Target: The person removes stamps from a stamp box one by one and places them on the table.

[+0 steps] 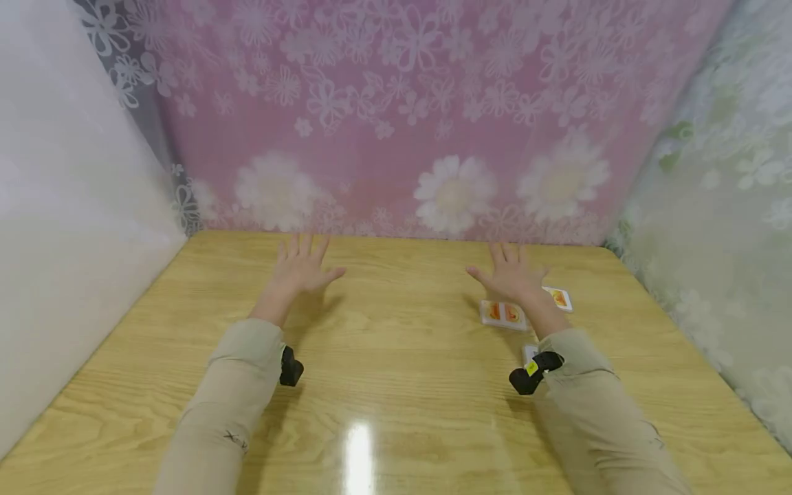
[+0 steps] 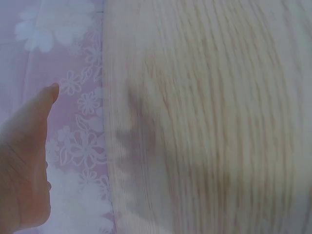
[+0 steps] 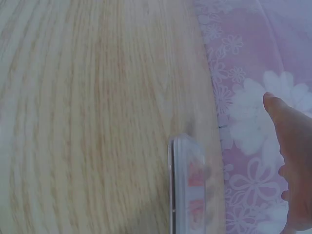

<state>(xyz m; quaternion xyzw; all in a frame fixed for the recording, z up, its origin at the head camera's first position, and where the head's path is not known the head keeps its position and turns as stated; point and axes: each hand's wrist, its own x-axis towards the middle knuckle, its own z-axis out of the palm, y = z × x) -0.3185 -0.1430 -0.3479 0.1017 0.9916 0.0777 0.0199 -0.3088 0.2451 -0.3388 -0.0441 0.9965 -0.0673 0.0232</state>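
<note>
My left hand is held out over the far left of the table, fingers spread and straight, with nothing in it. In the left wrist view the left hand shows its thumb side, and its shadow falls on the wood. On the far right, my right hand is spread the same way and holds nothing. Just below it lies a clear flat case with orange-and-white printed pieces, which the right wrist view shows as a layered case. Beside the right wrist lies a card-like piece with an orange print.
Another small pale piece is partly hidden under the right wrist's black camera. The wooden table meets a pink flowered cloth at the back. Pale sheets close off both sides.
</note>
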